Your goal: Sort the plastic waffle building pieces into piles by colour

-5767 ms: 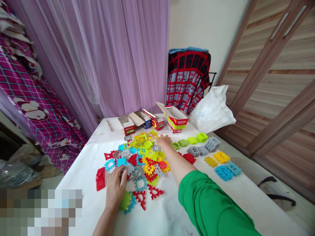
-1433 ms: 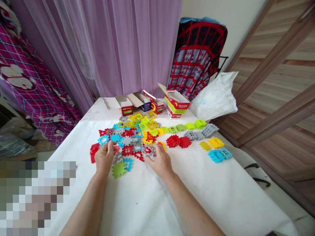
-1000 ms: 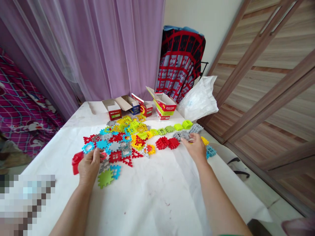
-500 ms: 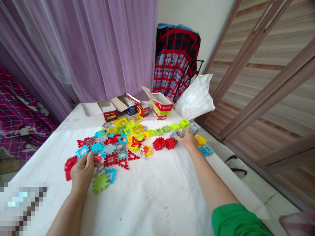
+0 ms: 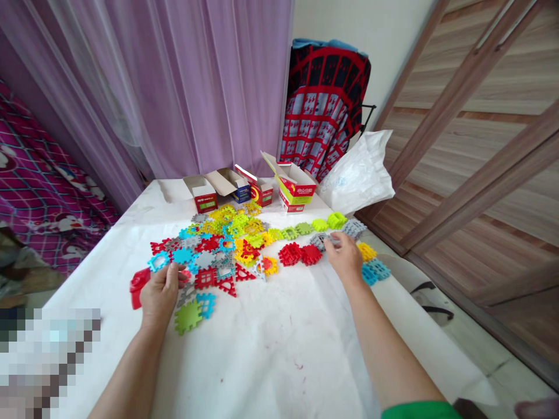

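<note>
On the white table, my left hand [image 5: 161, 290] rests over the left side of a loose spread of interlocking plastic tiles, its fingers drawn together beside a small red piece [image 5: 187, 276]. What the fingertips hold, if anything, is hidden. A green tile [image 5: 188, 317] and a blue tile [image 5: 207, 304] lie just in front of it. My right hand [image 5: 346, 256] reaches to the sorted stacks, thumb and fingers closed on grey tiles [image 5: 321, 240]. Red tile stacks [image 5: 301, 254] lie left of it, yellow-green ones [image 5: 335, 220] behind, blue ones [image 5: 376, 270] to the right.
Several opened cardboard boxes [image 5: 299, 190] stand along the far edge. A white plastic bag [image 5: 360, 174] sits at the back right corner. Near my left hand is a red plastic object [image 5: 138, 286]. A wooden wardrobe [image 5: 471, 139] stands right of the table.
The whole view has shifted, so everything appears slightly farther right. Both hands stay at nearly the same places among the tiles, with only slight finger movement.
</note>
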`<action>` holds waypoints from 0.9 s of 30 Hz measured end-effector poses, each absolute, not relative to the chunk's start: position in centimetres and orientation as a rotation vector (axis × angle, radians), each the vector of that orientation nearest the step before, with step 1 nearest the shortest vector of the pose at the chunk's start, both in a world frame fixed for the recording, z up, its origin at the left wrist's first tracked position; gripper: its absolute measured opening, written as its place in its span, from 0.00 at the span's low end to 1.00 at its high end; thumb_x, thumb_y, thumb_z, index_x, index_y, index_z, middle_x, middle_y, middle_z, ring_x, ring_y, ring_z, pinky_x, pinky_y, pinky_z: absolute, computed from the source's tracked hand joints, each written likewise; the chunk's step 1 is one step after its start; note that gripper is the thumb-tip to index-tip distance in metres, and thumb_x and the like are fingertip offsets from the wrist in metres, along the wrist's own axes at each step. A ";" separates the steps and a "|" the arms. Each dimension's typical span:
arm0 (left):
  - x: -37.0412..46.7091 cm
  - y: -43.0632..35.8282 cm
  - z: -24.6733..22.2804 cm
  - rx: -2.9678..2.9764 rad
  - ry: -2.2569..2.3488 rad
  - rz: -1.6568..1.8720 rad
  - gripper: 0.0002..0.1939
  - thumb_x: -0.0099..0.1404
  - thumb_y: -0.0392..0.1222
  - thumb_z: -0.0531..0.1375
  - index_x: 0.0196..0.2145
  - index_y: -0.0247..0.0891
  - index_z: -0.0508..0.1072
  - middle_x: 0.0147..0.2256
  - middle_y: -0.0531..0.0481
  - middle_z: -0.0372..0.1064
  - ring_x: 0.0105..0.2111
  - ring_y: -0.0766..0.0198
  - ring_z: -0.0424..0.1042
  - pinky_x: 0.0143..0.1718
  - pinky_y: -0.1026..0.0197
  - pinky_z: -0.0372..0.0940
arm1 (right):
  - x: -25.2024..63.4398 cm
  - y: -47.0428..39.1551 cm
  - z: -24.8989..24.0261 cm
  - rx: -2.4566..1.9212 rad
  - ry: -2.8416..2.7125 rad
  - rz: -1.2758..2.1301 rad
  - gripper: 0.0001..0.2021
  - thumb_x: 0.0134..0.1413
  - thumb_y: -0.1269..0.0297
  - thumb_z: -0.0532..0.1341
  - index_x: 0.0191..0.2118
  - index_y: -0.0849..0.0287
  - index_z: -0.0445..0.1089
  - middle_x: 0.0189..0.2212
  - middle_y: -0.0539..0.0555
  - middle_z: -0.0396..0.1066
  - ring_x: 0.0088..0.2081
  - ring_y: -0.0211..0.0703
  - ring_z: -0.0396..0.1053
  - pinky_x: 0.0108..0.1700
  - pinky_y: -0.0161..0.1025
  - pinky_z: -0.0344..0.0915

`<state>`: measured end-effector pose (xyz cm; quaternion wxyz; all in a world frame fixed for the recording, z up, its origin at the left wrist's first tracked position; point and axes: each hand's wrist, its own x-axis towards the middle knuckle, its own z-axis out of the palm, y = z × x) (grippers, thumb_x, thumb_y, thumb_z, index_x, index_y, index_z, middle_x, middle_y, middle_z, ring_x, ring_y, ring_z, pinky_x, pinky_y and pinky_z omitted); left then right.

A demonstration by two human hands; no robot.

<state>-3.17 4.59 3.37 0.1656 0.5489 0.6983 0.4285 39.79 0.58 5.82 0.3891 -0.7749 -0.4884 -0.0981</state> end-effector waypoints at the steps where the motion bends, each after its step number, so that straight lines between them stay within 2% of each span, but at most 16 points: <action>1: -3.1 4.5 3.4 1.541 1.965 1.220 0.24 0.63 0.60 0.50 0.31 0.40 0.78 0.22 0.52 0.75 0.22 0.63 0.74 0.25 0.63 0.67 | 38.8 0.3 5.8 -1.870 -1.260 -0.265 0.13 0.54 0.57 0.57 0.41 0.59 0.72 0.38 0.57 0.75 0.32 0.44 0.71 0.41 0.42 0.67; 8: -3.3 4.7 3.0 1.470 1.900 1.271 0.21 0.62 0.58 0.52 0.30 0.42 0.77 0.23 0.53 0.74 0.22 0.63 0.71 0.27 0.61 0.66 | 28.6 0.0 4.7 -1.407 -1.681 -0.045 0.09 0.58 0.66 0.54 0.37 0.56 0.73 0.35 0.54 0.74 0.35 0.41 0.72 0.40 0.37 0.68; 16: -3.2 4.8 3.0 1.357 1.792 1.329 0.21 0.63 0.58 0.52 0.29 0.41 0.76 0.21 0.53 0.72 0.20 0.64 0.68 0.24 0.61 0.64 | 20.4 2.0 4.0 -1.419 -1.926 0.147 0.08 0.56 0.70 0.57 0.37 0.54 0.74 0.37 0.52 0.75 0.39 0.41 0.72 0.43 0.36 0.66; 19: -3.3 4.9 2.8 1.322 1.775 1.371 0.21 0.64 0.58 0.52 0.28 0.41 0.75 0.21 0.52 0.72 0.19 0.64 0.68 0.23 0.61 0.64 | 17.7 3.3 4.6 -1.460 -2.004 0.168 0.08 0.56 0.68 0.60 0.41 0.54 0.74 0.42 0.52 0.75 0.45 0.44 0.70 0.48 0.39 0.65; 21: -3.3 5.0 2.6 1.313 1.772 1.398 0.21 0.64 0.57 0.52 0.28 0.41 0.75 0.21 0.52 0.72 0.19 0.64 0.68 0.23 0.62 0.64 | 16.1 4.1 5.1 -1.500 -2.061 0.165 0.11 0.55 0.63 0.62 0.45 0.55 0.72 0.45 0.54 0.74 0.48 0.46 0.68 0.51 0.41 0.63; 24: -3.4 5.1 2.3 1.315 1.770 1.414 0.21 0.64 0.57 0.52 0.28 0.40 0.75 0.20 0.52 0.72 0.18 0.65 0.68 0.22 0.62 0.64 | 14.3 5.1 5.8 -1.605 -2.129 0.130 0.18 0.53 0.55 0.64 0.47 0.57 0.71 0.46 0.58 0.73 0.50 0.51 0.66 0.52 0.46 0.62; 27: -3.4 5.1 2.2 1.319 1.774 1.411 0.22 0.64 0.57 0.51 0.28 0.40 0.75 0.21 0.52 0.72 0.19 0.65 0.69 0.22 0.63 0.65 | 13.2 5.6 6.1 -1.713 -2.186 0.139 0.18 0.52 0.53 0.64 0.47 0.57 0.71 0.46 0.59 0.73 0.50 0.54 0.64 0.50 0.48 0.61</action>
